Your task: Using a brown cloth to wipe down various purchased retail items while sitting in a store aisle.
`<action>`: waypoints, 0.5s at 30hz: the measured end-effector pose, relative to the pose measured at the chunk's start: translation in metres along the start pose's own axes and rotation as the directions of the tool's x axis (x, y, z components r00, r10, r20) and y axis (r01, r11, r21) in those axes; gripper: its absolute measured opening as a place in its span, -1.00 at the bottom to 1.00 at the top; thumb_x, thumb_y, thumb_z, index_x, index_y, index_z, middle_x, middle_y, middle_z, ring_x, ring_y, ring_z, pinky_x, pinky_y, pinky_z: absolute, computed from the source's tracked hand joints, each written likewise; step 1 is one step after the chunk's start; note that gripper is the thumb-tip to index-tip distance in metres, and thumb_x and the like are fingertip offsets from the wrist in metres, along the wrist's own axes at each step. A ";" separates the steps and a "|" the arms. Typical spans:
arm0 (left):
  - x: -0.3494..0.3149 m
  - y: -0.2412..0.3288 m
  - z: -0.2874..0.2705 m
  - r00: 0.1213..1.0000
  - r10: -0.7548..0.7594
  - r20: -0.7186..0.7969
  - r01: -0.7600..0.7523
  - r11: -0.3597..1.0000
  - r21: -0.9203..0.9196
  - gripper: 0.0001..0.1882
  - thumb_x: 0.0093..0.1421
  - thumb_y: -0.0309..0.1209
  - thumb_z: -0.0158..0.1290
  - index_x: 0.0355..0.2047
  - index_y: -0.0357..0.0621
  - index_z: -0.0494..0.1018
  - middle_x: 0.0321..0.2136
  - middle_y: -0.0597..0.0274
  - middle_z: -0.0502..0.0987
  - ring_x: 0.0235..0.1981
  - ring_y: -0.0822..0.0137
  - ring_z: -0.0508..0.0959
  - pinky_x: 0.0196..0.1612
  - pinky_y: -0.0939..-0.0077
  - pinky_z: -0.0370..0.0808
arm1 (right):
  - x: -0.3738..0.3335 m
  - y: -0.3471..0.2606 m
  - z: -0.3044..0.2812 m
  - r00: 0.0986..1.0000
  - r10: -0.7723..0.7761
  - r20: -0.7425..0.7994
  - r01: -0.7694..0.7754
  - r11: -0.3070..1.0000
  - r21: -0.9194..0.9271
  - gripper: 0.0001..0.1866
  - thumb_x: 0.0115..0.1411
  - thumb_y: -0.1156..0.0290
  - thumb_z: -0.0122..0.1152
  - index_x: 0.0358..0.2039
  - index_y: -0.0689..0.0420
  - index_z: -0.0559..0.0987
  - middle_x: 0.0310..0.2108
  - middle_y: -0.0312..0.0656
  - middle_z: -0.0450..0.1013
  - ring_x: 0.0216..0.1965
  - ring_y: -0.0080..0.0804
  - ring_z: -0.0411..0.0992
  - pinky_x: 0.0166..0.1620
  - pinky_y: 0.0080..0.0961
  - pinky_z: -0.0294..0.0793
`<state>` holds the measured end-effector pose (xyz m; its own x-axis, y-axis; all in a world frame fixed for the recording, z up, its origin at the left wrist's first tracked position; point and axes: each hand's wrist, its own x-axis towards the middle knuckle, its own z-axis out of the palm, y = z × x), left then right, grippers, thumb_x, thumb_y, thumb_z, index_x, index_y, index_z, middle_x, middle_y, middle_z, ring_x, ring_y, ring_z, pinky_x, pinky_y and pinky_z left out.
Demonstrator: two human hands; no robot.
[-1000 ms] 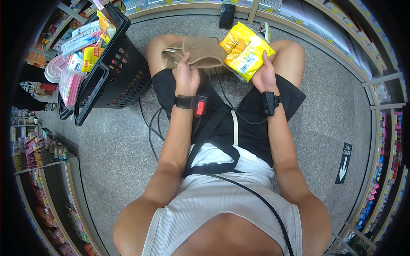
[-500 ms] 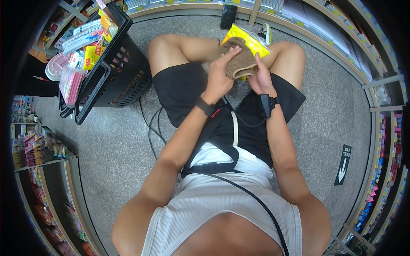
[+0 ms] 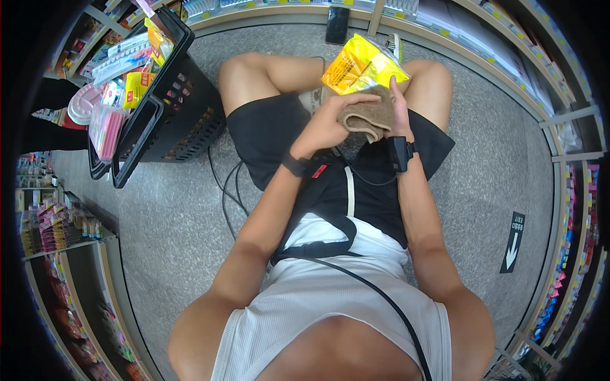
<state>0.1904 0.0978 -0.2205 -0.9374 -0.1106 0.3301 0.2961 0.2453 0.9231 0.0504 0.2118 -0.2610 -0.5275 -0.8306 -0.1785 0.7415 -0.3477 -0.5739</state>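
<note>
A brown folded towel (image 3: 367, 118) is between my two hands, over my lap. My left hand (image 3: 329, 120) grips its left side, with the fingers stretched over the top fold. On the right, my right hand (image 3: 399, 114) holds the other side, palm against the cloth and fingers pointing away from me. Just beyond the towel lies a yellow and orange plastic package (image 3: 362, 63), between my crossed legs. Its near edge is partly covered by the towel and fingers. Whether a fingertip touches the package, I cannot tell.
A black shopping basket (image 3: 166, 120) full of packaged goods stands at my left. A dark phone (image 3: 337, 25) lies on the floor ahead, near the shelf base. Black cables (image 3: 223, 190) trail beside my left thigh. Stocked shelves curve around; a person's dark-clad legs (image 3: 54, 133) show far left.
The towel has come nearer to me and is folded into a smaller bundle. More of the yellow package now shows beyond it. Both hands have drawn back a little with the towel.
</note>
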 end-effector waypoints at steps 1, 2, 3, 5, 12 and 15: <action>-0.001 0.000 -0.002 1.000 0.000 -0.003 0.000 1.000 0.000 -0.48 -0.04 -0.65 0.18 0.00 -0.18 0.47 -0.17 0.07 0.59 -0.09 0.34 0.56 -0.02 0.54 0.44 | -0.001 0.001 0.004 1.000 0.002 0.001 -0.002 1.000 -0.001 -0.38 0.33 -0.10 -0.17 0.13 0.18 0.33 0.04 -0.07 0.40 0.03 -0.21 0.42 0.11 -0.28 0.40; -0.003 -0.001 -0.004 1.000 -0.026 0.012 0.028 0.988 -0.149 -0.49 -0.02 -0.67 0.16 0.01 -0.19 0.47 -0.15 0.11 0.59 -0.11 0.37 0.55 -0.03 0.56 0.44 | -0.002 0.003 0.008 0.998 -0.061 0.023 0.061 0.998 0.002 -0.38 0.34 -0.08 -0.18 0.15 0.18 0.31 0.07 -0.06 0.38 0.06 -0.20 0.39 0.14 -0.26 0.37; -0.003 -0.001 -0.005 0.998 -0.046 0.036 0.055 0.953 -0.297 -0.50 -0.01 -0.68 0.14 0.01 -0.21 0.47 -0.14 0.15 0.58 -0.13 0.40 0.55 -0.03 0.58 0.44 | -0.002 0.002 0.009 0.991 -0.129 0.041 0.129 0.992 0.006 -0.38 0.35 -0.07 -0.20 0.18 0.18 0.28 0.10 -0.05 0.35 0.10 -0.18 0.37 0.17 -0.24 0.34; -0.005 0.000 -0.010 0.993 -0.114 0.038 0.120 0.939 -0.323 -0.56 0.04 -0.69 0.11 -0.02 -0.26 0.46 -0.14 0.18 0.56 -0.15 0.39 0.54 -0.04 0.59 0.46 | 0.005 0.002 0.001 0.981 -0.186 0.063 0.181 0.981 0.072 -0.39 0.36 -0.05 -0.22 0.20 0.17 0.24 0.15 -0.06 0.30 0.15 -0.18 0.31 0.21 -0.22 0.27; -0.012 -0.014 -0.037 0.873 -0.210 -0.439 -0.094 0.813 -0.575 -0.64 0.06 -0.76 0.07 -0.09 -0.34 0.44 -0.13 0.15 0.52 -0.10 0.31 0.52 0.03 0.46 0.46 | 0.016 0.007 -0.002 0.970 -0.243 0.014 0.241 0.966 0.089 -0.43 0.37 0.02 -0.20 0.21 0.18 0.24 0.18 -0.10 0.29 0.16 -0.21 0.30 0.24 -0.24 0.22; -0.009 -0.009 -0.037 0.726 -0.162 -0.668 -0.213 0.871 -0.443 -0.68 0.10 -0.72 0.08 -0.10 -0.33 0.44 -0.14 0.16 0.52 -0.08 0.34 0.51 0.05 0.48 0.43 | 0.012 0.009 0.000 0.978 -0.190 -0.090 0.189 0.982 -0.023 -0.47 0.37 0.08 -0.13 0.19 0.19 0.25 0.15 -0.09 0.32 0.13 -0.22 0.34 0.21 -0.25 0.27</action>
<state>0.2025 0.0606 -0.2244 -0.6068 -0.7633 0.2218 0.5386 -0.1895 0.8210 0.0501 0.1985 -0.2682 -0.6941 -0.7066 -0.1377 0.6188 -0.4878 -0.6158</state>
